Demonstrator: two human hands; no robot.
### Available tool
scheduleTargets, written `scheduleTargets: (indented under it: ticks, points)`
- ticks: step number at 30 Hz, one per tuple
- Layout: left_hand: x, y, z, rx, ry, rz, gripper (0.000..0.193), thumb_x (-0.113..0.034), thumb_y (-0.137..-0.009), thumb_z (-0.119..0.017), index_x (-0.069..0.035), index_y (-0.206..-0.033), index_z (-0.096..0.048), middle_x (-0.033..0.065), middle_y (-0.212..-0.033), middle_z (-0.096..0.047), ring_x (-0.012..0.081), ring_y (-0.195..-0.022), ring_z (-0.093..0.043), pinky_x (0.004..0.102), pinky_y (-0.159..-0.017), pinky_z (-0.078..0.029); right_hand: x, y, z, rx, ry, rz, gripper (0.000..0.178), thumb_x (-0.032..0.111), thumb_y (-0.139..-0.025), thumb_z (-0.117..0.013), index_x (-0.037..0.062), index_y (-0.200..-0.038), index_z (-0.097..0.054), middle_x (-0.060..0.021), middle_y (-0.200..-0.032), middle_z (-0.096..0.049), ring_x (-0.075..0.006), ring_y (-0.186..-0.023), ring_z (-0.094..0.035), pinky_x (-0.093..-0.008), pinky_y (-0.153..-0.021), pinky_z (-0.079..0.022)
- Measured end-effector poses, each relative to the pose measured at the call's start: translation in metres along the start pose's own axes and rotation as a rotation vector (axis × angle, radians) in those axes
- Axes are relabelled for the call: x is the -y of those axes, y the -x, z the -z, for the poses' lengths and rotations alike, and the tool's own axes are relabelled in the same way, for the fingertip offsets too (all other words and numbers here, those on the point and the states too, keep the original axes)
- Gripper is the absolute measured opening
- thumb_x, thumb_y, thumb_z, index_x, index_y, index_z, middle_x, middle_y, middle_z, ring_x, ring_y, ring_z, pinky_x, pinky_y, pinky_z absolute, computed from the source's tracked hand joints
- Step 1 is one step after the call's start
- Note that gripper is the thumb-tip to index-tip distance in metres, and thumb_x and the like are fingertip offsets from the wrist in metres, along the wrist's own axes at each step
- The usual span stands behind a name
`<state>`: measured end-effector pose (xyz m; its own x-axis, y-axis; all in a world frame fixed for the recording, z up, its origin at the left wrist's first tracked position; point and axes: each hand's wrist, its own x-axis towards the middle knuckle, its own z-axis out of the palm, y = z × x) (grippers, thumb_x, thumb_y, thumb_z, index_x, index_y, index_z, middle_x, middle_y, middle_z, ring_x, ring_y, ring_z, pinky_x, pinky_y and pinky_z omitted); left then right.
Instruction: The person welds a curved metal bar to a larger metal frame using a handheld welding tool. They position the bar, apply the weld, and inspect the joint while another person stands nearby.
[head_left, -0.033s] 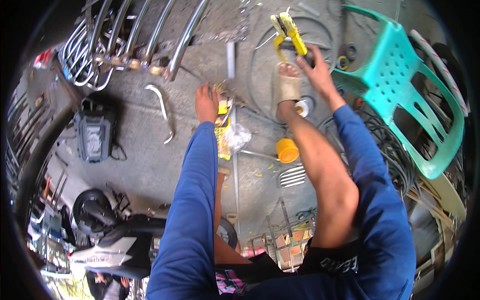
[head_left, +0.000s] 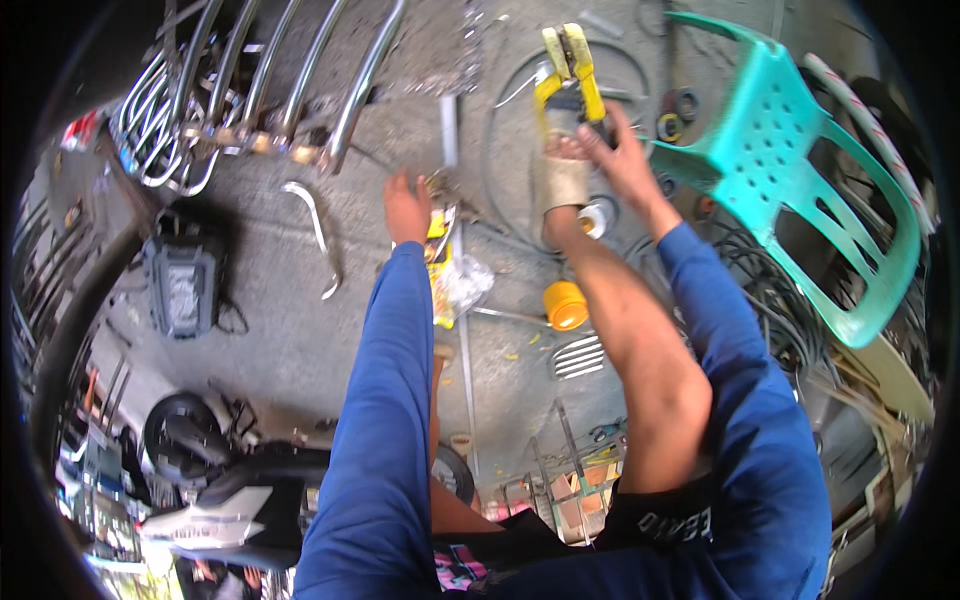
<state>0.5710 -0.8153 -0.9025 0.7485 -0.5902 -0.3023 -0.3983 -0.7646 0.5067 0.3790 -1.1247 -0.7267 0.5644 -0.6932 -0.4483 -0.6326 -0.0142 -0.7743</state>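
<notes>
My right hand (head_left: 624, 165) is closed around the black handle of a yellow-and-black clamp (head_left: 578, 85), whose two yellow jaws point away from me. The clamp is above my sandalled right foot (head_left: 566, 180). My left hand (head_left: 407, 207) is low over the concrete with its fingers loosely apart, and I see nothing held in it. Just right of its fingers lies a small brownish metal-looking piece (head_left: 442, 185), blurred. A yellow package (head_left: 440, 290) and crumpled clear plastic (head_left: 466, 281) lie below that hand, partly hidden by my sleeve.
A green plastic chair (head_left: 770, 130) lies tipped over at right beside coiled cables (head_left: 765, 280). Bent shiny tubes (head_left: 365, 85) stand at upper left. A curved tube (head_left: 318, 235), a grey machine (head_left: 182, 285) and an orange round container (head_left: 566, 305) are on the floor. A motorcycle (head_left: 220, 510) stands lower left.
The clamp has turned a little more upright in my right hand and come slightly nearer to me. My left hand's fingers have loosened a little. The whole view has shifted slightly.
</notes>
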Motion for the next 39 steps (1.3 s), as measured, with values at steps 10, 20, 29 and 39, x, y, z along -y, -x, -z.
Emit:
scheduleTargets:
  ticks: [10, 20, 29, 39]
  points:
    - [-0.038, -0.051, -0.008, 0.355, -0.339, 0.04, 0.027, -0.035, -0.093, -0.072, -0.012, -0.106, -0.08, 0.0133, -0.117, -0.074, 0.0327, -0.117, -0.066, 0.0517, -0.1, -0.05, 0.189, 0.111, 0.059, -0.016, -0.971, -0.237, 0.06, 0.033, -0.1, -0.07, 0.0046, -0.147, -0.046, -0.0048, -0.117, -0.06, -0.0156, -0.109, -0.059, -0.0347, -0.1, -0.048]
    - [-0.119, -0.058, 0.029, 0.146, 0.352, -0.042, 0.018, -0.017, -0.101, -0.061, -0.01, -0.116, -0.069, 0.0179, -0.106, -0.071, 0.0393, -0.102, -0.067, 0.0482, -0.088, -0.051, 0.173, 0.089, 0.031, -0.111, 0.067, -0.355, 0.086, 0.039, -0.074, -0.093, -0.0006, -0.138, -0.052, -0.0203, -0.123, -0.07, -0.0286, -0.115, -0.068, -0.0396, -0.102, -0.051]
    - [-0.188, 0.021, 0.236, -0.015, 0.441, -0.404, 0.024, -0.002, -0.094, -0.067, -0.007, -0.117, -0.071, 0.0137, -0.102, -0.062, 0.0342, -0.099, -0.061, 0.0454, -0.084, -0.051, 0.215, 0.155, 0.012, -0.023, -0.457, -0.497, 0.071, 0.04, -0.088, -0.081, 0.0044, -0.138, -0.046, -0.0066, -0.102, -0.06, -0.0141, -0.08, -0.06, -0.0307, -0.068, -0.053]
    - [-0.184, -0.009, 0.362, -0.002, 0.069, -0.689, 0.028, -0.003, -0.083, -0.076, -0.016, -0.109, -0.073, -0.0011, -0.104, -0.065, 0.021, -0.099, -0.061, 0.0396, -0.09, -0.037, 0.244, 0.19, -0.056, 0.611, -1.322, -0.666, 0.069, 0.045, -0.089, -0.076, 0.016, -0.143, -0.045, -0.0004, -0.088, -0.05, -0.0128, -0.071, -0.051, -0.0345, -0.063, -0.05]
